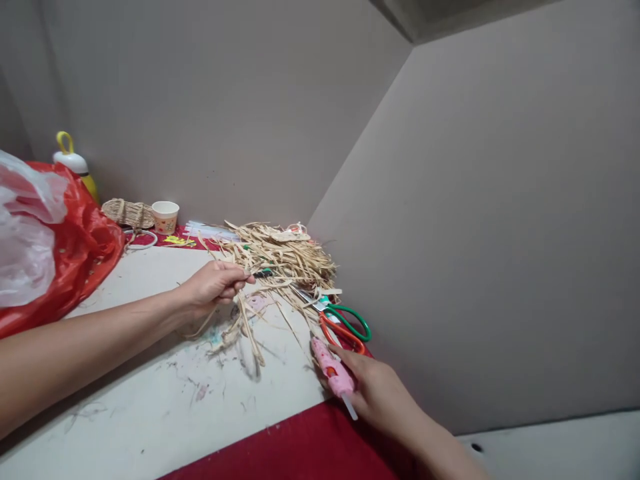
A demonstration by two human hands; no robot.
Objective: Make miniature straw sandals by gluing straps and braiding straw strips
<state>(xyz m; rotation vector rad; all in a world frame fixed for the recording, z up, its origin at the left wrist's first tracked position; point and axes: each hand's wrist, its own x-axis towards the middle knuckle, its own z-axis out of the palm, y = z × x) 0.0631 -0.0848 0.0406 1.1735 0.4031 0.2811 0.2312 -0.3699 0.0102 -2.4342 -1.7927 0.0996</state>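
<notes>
My left hand [213, 285] reaches across the white board [150, 393] and pinches a bundle of pale straw strips [245, 323] that trails down from its fingers. My right hand [377, 393] rests at the board's right edge, its fingers laid along a pink glue gun [333, 372] with a white glue stick poking out of the back. A heap of loose straw strips [285, 257] lies just beyond the left hand. Two pairs of scissors, one with green handles [353, 319] and one with orange handles [343, 333], lie between the heap and the glue gun.
A red plastic bag [75, 253] with a clear bag in it fills the left side. Behind it stand a yellow and white bottle [74, 163], a woven straw piece [127, 213] and a paper cup [165, 217]. Grey walls [450, 233] close in behind and on the right. A red cloth [300, 450] covers the table.
</notes>
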